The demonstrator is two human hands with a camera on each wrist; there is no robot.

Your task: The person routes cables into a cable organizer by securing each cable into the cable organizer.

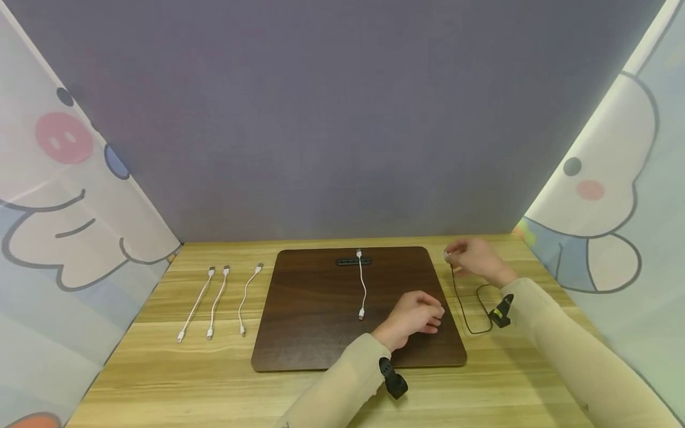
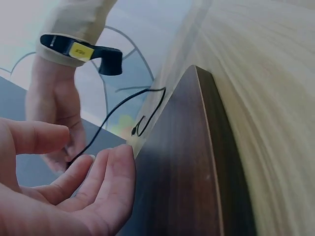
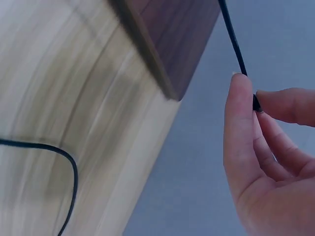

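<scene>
My right hand (image 1: pixel 476 259) is raised beyond the right edge of a dark brown wooden board (image 1: pixel 305 321). Its thumb and fingertips pinch one end of a thin black cable (image 1: pixel 461 309). In the right wrist view the cable's small black plug (image 3: pixel 256 103) shows between the thumb and index finger. The rest of the cable hangs down and loops on the table, its other end (image 2: pixel 134 131) loose. Over the board's right half is my left hand (image 1: pixel 411 316), fingers loosely bent and thumb apart, holding nothing. A short white cable (image 1: pixel 364 288) lies lengthwise on the board, left of that hand.
Three short white cables, a left one (image 1: pixel 195 306), a middle one (image 1: pixel 218 302) and a right one (image 1: pixel 246 297), lie side by side on the wooden table (image 1: pixel 176 380). A black slotted strip (image 1: pixel 345 261) is set near the board's back edge. A grey panel (image 1: pixel 342 148) stands behind.
</scene>
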